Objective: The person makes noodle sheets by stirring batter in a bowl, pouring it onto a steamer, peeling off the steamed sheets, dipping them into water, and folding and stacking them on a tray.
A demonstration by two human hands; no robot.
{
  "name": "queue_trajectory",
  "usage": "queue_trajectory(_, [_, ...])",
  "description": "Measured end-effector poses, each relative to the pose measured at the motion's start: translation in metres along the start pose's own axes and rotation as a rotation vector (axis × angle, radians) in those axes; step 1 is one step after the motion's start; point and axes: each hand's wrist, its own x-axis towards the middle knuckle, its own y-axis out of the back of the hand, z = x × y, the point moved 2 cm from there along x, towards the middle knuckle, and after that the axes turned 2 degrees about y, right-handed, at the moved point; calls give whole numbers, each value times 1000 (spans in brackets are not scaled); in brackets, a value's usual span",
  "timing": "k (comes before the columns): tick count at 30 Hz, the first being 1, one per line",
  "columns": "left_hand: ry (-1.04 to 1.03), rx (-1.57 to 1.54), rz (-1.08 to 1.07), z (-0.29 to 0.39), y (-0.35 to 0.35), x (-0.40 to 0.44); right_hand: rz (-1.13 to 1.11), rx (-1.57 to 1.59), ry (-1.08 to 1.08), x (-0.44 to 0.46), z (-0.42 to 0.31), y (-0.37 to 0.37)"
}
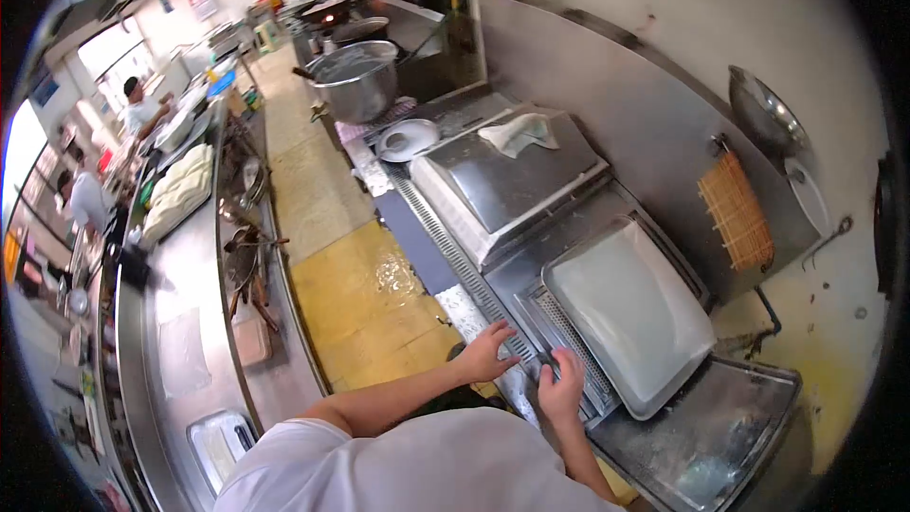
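My left hand (488,353) reaches over the front edge of the steel counter, its fingers spread and nothing visible in them. Beside it, my right hand (563,383) is held with thumb and fingers apart, near a small dark piece that I cannot make out; whether they touch is unclear. Just beyond my right hand lies a large pale rectangular tray (630,313), over a slotted metal grate (569,341). Further back sits a big steel cover (517,175) with sloping sides, a crumpled white cloth (519,135) on top.
A large pot (355,81) and a round lid (408,139) stand farther along the counter. A bamboo mat (735,213) hangs on the wall. A wet yellow floor (355,294) separates this counter from a steel worktable (175,322). Two people are beyond that table.
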Motion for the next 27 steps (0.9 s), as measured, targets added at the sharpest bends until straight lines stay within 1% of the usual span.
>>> queue_trajectory(2, [53,-20,50,-3,11,-9,-48,55,43,6,-12,-11])
queue_trajectory(7, [134,-72,114,-14,43,-24,-137,77,160,22,-42,-36])
queue_trajectory(10, [210,-92,135,-25,70,-32,-242,112,122,34,-56,-59])
queue_trajectory(13, [195,-92,199,-54,101,-42,-281,148,120,50,-76,-90])
queue_trajectory(14, [197,-92,219,-67,113,-46,-296,161,118,56,-83,-104])
queue_trajectory(16, [202,-93,256,-91,143,-57,-301,137,197,68,-98,-139])
queue_trajectory(17, [249,-143,272,-106,159,-63,-304,126,237,74,-109,-157])
queue_trajectory(19, [347,-250,306,-125,196,-79,-394,172,172,86,-147,-190])
queue_trajectory(20, [362,-284,346,-137,214,-87,-441,193,143,95,-167,-209])
queue_trajectory(23, [419,-340,463,-178,263,-121,-562,223,196,110,-218,-266])
queue_trajectory(25, [463,-311,537,-208,291,-143,-555,212,341,115,-247,-309])
queue_trajectory(26, [454,-266,575,-223,304,-156,-545,210,416,119,-264,-330])
queue_trajectory(27, [445,-219,613,-237,317,-169,-581,235,455,122,-281,-348])
